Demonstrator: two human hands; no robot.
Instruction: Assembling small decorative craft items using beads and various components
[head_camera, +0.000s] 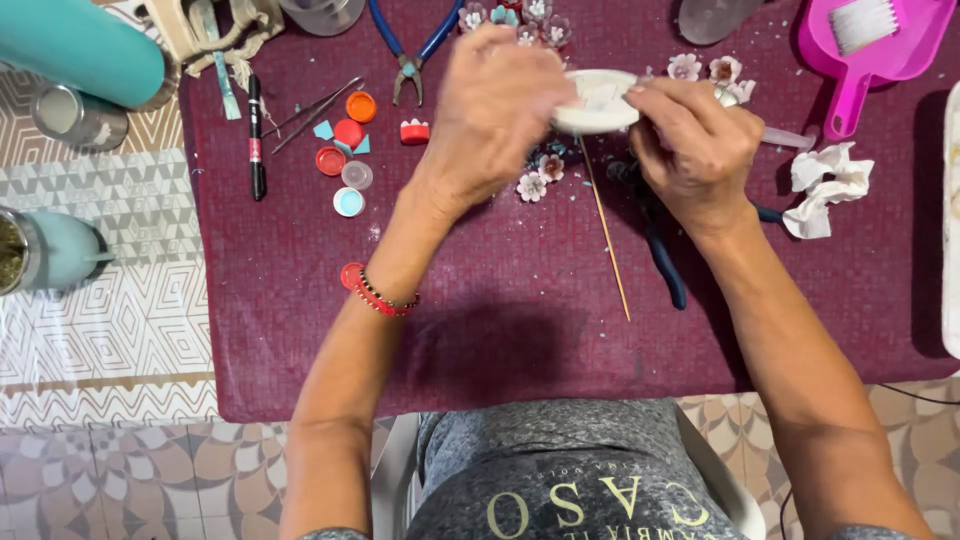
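Upper centre of frame: I saw left hand (495, 105) and right hand (695, 150) both clamped on white round disc (597, 100). Several small flowers (532, 186) lay finished on maroon cloth (520, 300); disc looked bare, wooden skewer (605, 235) untouched.

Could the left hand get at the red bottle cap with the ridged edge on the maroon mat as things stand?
Probably yes. The red bottle cap lies bare on the mat beside the left hand, nothing between them, though that hand and the right hand both grip a white disc.
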